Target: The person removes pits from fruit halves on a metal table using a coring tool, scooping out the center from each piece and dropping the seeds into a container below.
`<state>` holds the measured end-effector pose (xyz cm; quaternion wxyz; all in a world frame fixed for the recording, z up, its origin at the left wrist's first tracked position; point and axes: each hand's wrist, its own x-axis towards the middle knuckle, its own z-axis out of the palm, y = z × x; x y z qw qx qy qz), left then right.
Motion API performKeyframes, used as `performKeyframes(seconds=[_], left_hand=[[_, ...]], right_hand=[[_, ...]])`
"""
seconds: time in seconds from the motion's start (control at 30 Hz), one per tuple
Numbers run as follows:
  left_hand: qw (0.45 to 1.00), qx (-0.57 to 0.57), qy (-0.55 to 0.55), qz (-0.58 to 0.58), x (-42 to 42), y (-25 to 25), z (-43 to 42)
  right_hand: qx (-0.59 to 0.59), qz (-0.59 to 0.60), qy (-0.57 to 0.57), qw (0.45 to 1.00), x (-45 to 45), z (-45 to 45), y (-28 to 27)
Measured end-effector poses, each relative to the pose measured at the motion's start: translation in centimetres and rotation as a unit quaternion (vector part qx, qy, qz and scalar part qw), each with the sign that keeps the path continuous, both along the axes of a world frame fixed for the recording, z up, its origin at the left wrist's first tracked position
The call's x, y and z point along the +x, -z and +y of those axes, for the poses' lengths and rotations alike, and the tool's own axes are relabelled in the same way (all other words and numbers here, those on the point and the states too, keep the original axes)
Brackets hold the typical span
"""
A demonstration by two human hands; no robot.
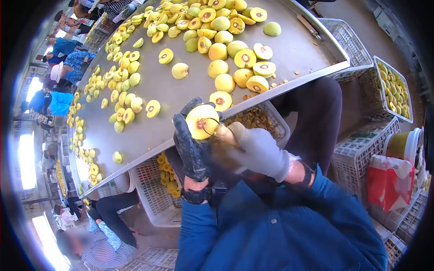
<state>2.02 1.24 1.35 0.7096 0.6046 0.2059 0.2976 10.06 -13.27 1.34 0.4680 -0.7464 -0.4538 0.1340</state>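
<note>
My left hand [192, 149], in a black glove smeared with pulp, is wrapped around a yellow peach half [197, 118], its cut face turned up. My right hand [264, 151], in a light grey glove, grips a pitting tool [227, 134] by its thick handle. The tool's thin curved wire loop lies against the reddish centre of the peach half. Both hands are just in front of the table's raised edge. Another cut peach half [221, 100] rests on the table right behind my left hand.
Many peach halves [218, 67] spread over the metal table [162, 95]. A wooden-handled tool [308, 26] lies near its right end. Below are a bin of pits [282, 124] and a crate [149, 192] with peach pieces. A crate of fruit [392, 90] stands right; co-workers sit left.
</note>
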Motion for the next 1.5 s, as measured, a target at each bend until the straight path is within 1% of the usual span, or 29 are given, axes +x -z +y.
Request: performKeyframes(seconds=[0.07,0.13,0.23,0.47,0.6,0.77,0.8,0.83,0.87,0.9,0.93,0.97,1.0,1.07,1.1,1.2,1.23,1.27,1.33,1.37,1.4,1.43,1.47,1.5], left_hand=[[0.999,-0.019,-0.036,-0.021,-0.2,0.1,-1.7],[0.995,0.007,-0.095,-0.008,0.3,-2.4,-4.0],[0.990,0.045,-0.135,-0.001,0.3,-3.2,-5.3],[0.976,0.147,-0.158,0.005,-0.4,-2.9,-6.5],[0.974,0.169,-0.150,0.006,-0.8,-2.7,-6.4],[0.980,0.153,-0.124,0.000,-1.3,-2.4,-5.3],[0.984,0.138,-0.116,-0.004,-1.2,-2.3,-5.0],[0.987,0.120,-0.108,-0.009,-1.2,-2.3,-4.8],[0.990,0.100,-0.100,-0.016,-1.2,-2.3,-4.7],[0.993,0.078,-0.090,-0.024,-1.0,-2.1,-4.5],[0.995,0.057,-0.081,-0.033,-1.0,-2.0,-4.4],[0.996,0.038,-0.071,-0.040,-0.9,-1.8,-4.2],[0.996,0.017,-0.065,-0.049,-0.9,-1.6,-4.1],[0.996,-0.025,-0.048,-0.069,-0.7,-1.3,-4.0],[0.995,-0.049,-0.038,-0.084,-0.5,-1.2,-4.0],[0.980,-0.136,0.087,-0.114,-0.1,-1.4,-3.7],[0.979,-0.144,0.092,-0.114,0.3,-1.0,-3.6],[0.983,-0.128,0.074,-0.113,0.5,-0.7,-3.2],[0.995,-0.047,-0.001,-0.086,1.1,0.0,-1.9],[0.997,0.010,-0.041,-0.064,1.0,0.4,-1.3],[0.994,0.067,-0.082,-0.040,0.7,0.6,-0.8],[0.985,0.125,-0.116,-0.016,0.0,0.7,-0.3],[0.973,0.178,-0.148,0.010,-0.9,0.8,-0.1],[0.956,0.230,-0.179,0.033,-1.9,0.9,0.3]], right_hand=[[-0.001,-0.020,0.015,1.000,-0.7,-0.2,-0.6],[-0.007,-0.041,0.026,0.999,-1.1,-0.4,-0.9],[-0.011,-0.068,0.036,0.997,-1.6,-0.9,-1.3],[0.011,-0.086,0.064,0.994,-2.6,-1.4,-0.8],[-0.009,-0.090,0.019,0.996,-2.1,-2.0,-0.9],[-0.033,-0.109,-0.020,0.993,-1.8,-1.8,0.3],[0.023,-0.004,-0.055,0.998,-1.8,-1.8,0.5],[0.079,0.101,-0.089,0.988,-1.8,-1.7,0.6],[0.134,0.205,-0.122,0.962,-1.8,-1.7,0.8],[0.077,0.370,-0.176,0.909,-1.5,-2.1,-0.6],[0.017,0.521,-0.222,0.824,-0.7,-2.9,-3.3],[-0.043,0.654,-0.260,0.710,-0.2,-3.3,-4.7],[-0.014,0.716,-0.292,0.634,-0.2,-3.4,-4.4],[0.045,0.817,-0.345,0.461,-0.8,-3.4,-3.4],[0.058,0.837,-0.342,0.423,-1.2,-3.3,-2.8],[0.062,0.846,-0.298,0.437,-1.4,-2.9,-2.0],[0.080,0.858,-0.354,0.364,-0.4,-2.8,-0.7],[0.083,0.840,-0.368,0.389,0.4,-2.9,0.4],[0.044,0.759,-0.405,0.508,3.1,-3.5,3.1],[0.005,0.591,-0.310,0.744,2.9,-3.4,5.6],[-0.033,0.367,-0.189,0.910,2.7,-3.2,8.0],[-0.106,0.214,-0.162,0.957,3.1,-3.6,9.7],[-0.175,0.061,-0.125,0.975,3.4,-4.6,11.2],[-0.239,-0.100,-0.086,0.962,3.8,-5.0,11.9]])
